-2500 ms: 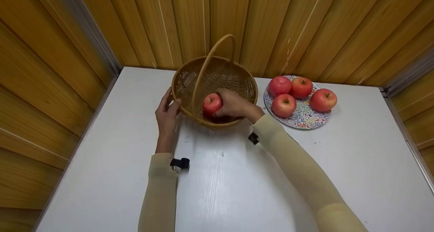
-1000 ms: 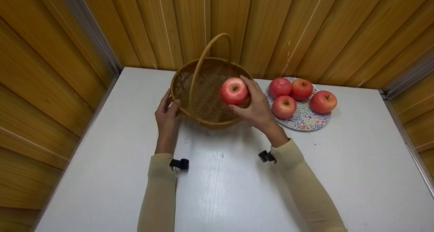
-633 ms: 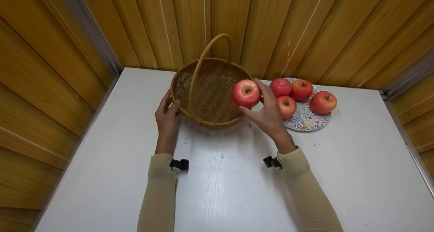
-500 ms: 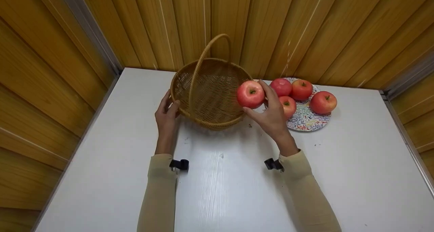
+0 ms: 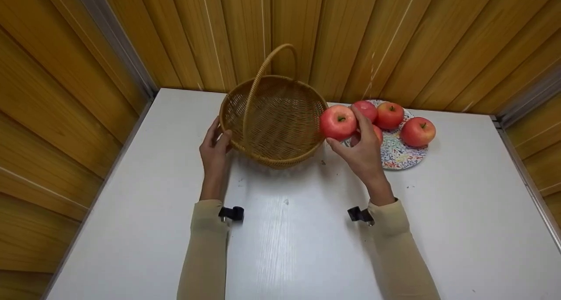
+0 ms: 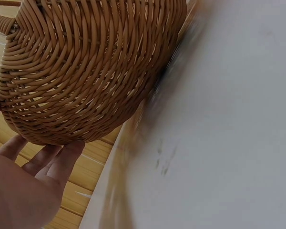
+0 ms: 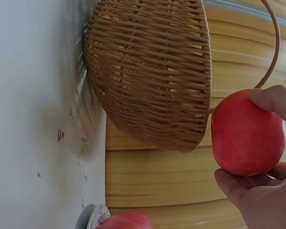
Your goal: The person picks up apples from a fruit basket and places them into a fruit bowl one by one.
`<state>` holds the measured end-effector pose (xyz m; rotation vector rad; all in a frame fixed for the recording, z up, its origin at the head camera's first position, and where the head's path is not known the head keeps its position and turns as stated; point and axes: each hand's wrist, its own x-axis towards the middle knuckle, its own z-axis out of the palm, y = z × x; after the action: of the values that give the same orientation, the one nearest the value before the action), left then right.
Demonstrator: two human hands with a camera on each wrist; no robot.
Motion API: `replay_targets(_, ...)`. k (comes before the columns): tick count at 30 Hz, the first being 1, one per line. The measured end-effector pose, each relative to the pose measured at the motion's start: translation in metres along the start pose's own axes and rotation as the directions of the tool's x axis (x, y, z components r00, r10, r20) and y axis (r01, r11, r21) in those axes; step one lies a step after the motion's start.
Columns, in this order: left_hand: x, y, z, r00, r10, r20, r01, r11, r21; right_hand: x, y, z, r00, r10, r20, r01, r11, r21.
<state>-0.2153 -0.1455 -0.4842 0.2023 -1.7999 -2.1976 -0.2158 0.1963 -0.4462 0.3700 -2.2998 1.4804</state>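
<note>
My left hand (image 5: 214, 155) holds a wicker basket (image 5: 282, 162) by its left side, thumb at the rim and fingers against the outer wall. The basket has a tall arched handle, and its woven floor shows. In the left wrist view, fingertips touch the weave of the basket (image 6: 86, 71). My right hand (image 5: 361, 157) grips a red apple (image 5: 337, 122) between thumb and fingers, at the basket's right rim. Seen from the right wrist, the held apple (image 7: 248, 133) is beside the rim, off the table. The right hand partly covers an apple on the plate.
A plate (image 5: 401, 157) with a speckled multicolour pattern stands to the right, bearing several red apples (image 5: 417, 132). The white table (image 5: 280, 238) meets a wood-panelled wall (image 5: 293, 19) at the back. Panels also stand at both sides.
My right hand has lifted the apple out of the basket and carried it rightward past the rim toward the plate. My left hand stays on the basket's left side.
</note>
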Motion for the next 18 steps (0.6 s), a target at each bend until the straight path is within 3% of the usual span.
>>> replay_targets(9,0.013,-0.026,-0.006,1.000,0.019,-0.009,-0.020,0.999,-0.040,0.005,0.009,-0.020,0.995,0.057,-0.077,-0.059,0.998,-0.019)
replay_targets(18,0.012,-0.030,-0.007,1.000,0.028,-0.008,-0.028,0.999,0.019,0.004,0.016,-0.047,0.975,0.172,-0.139,-0.175,0.985,-0.009)
